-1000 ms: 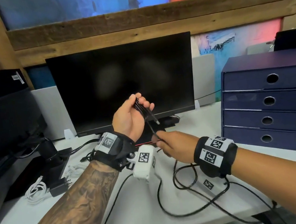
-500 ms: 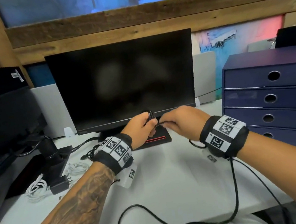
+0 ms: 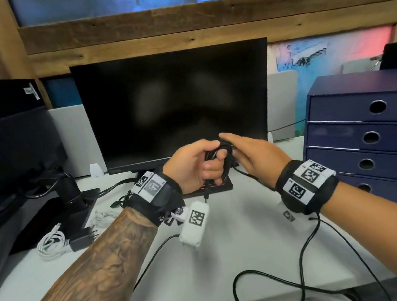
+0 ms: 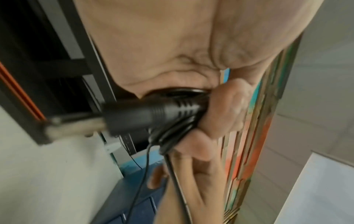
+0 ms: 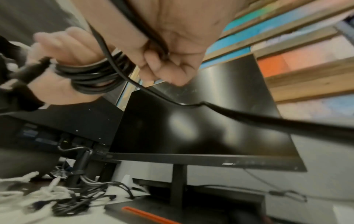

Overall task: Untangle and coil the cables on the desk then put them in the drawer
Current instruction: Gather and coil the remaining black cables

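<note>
A black cable [image 3: 220, 152] is wound in several turns round the fingers of my left hand [image 3: 201, 166], which grips it in front of the monitor. The left wrist view shows its ribbed plug [image 4: 153, 116] sticking out of the fist below the coil. My right hand [image 3: 251, 158] is just right of the coil, touching it. In the right wrist view the coil [image 5: 91, 75] circles my left hand [image 5: 63, 50], and my right hand [image 5: 168, 51] pinches the free strand [image 5: 249, 118]. The slack [image 3: 299, 266] trails over the desk's near edge.
A dark blue drawer unit [image 3: 371, 140] with all drawers shut stands at the right. A black monitor [image 3: 174, 102] stands behind my hands. White cables [image 3: 51, 243], a black adapter [image 3: 81, 241] and a tangle of dark cables [image 3: 122, 200] lie at the left by a monitor arm.
My left hand came down from a raised, palm-up pose. My right hand rose from below and carried the strand over the coil, adding a turn. The slack slid nearer.
</note>
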